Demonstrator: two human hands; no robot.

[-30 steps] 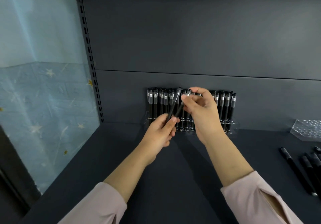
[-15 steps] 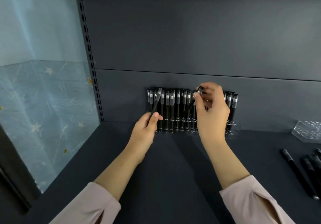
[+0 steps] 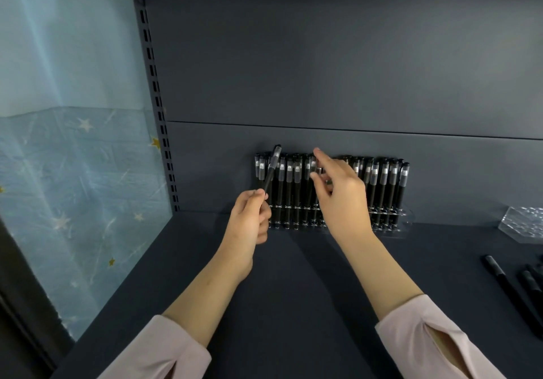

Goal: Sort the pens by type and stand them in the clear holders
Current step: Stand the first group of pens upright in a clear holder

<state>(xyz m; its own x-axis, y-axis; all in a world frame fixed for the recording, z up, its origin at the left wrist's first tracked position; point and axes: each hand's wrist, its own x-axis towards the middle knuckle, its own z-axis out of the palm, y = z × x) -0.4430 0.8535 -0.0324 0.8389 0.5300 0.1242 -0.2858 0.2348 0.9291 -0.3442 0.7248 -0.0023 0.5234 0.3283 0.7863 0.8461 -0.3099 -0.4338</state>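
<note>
A row of black pens with clear caps [image 3: 382,184] stands in a clear holder [image 3: 407,227] against the shelf's back wall. My left hand [image 3: 249,223] pinches one more such pen [image 3: 271,170] by its lower end. That pen tilts up and to the right in front of the row's left end. My right hand [image 3: 342,199] hovers at the middle of the row with fingers spread and straight, the index finger pointing up. I see no pen in it. It hides several of the standing pens.
A second clear holder [image 3: 524,223], with no pens in it, sits at the far right by the back wall. Several loose black pens [image 3: 505,286] lie on the dark shelf [image 3: 293,305] at the right edge. A slotted upright [image 3: 158,120] and a blue starred sheet [image 3: 73,187] bound the left.
My right hand no longer holds its pen and its fingers have opened over the row. My left hand has shifted its pen to the row's left end.
</note>
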